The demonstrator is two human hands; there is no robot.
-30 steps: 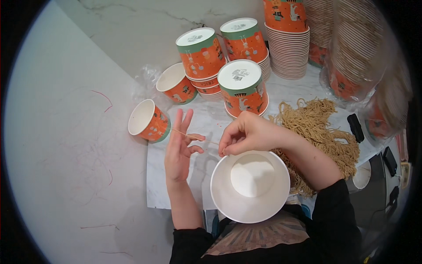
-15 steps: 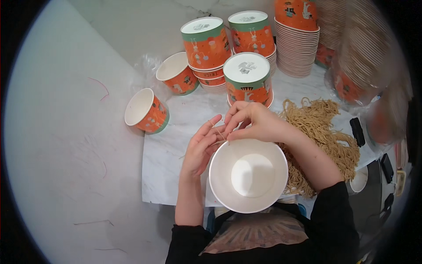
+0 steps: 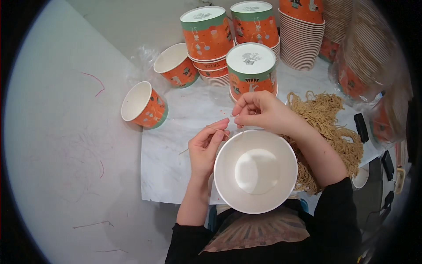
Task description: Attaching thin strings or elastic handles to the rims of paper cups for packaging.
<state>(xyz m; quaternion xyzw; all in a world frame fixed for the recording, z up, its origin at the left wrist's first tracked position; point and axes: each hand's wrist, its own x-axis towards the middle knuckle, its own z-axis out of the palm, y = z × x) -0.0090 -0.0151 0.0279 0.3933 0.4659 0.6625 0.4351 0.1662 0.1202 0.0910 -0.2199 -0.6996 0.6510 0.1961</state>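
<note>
A large white-lined paper tub (image 3: 281,176) sits mouth up right in front of my body. Thin tan cord (image 3: 183,151) runs across the fingers of my left hand (image 3: 205,149), which pinches it left of the tub's far rim. Just beyond that rim, the thumb and fingertips of my right hand (image 3: 266,115) are pressed together on the cord, and a strand dangles beneath them at the rim. Whether the cord passes through the tub's wall, I cannot tell. Beside my right forearm lies a heap of tan cords (image 3: 327,127).
Orange and green printed tubs stand upside down in stacks (image 3: 251,66) behind my hands. Two more tubs (image 3: 145,105) lie tilted at the left. A tall nested stack (image 3: 301,42) and plastic-wrapped stacks (image 3: 367,53) fill the far right. A black object (image 3: 361,127) lies beside the cord heap.
My right hand has moved up and right, away from my left hand, which has turned slightly and lowered. A gap now shows between them. The tub has shifted a little to the right.
</note>
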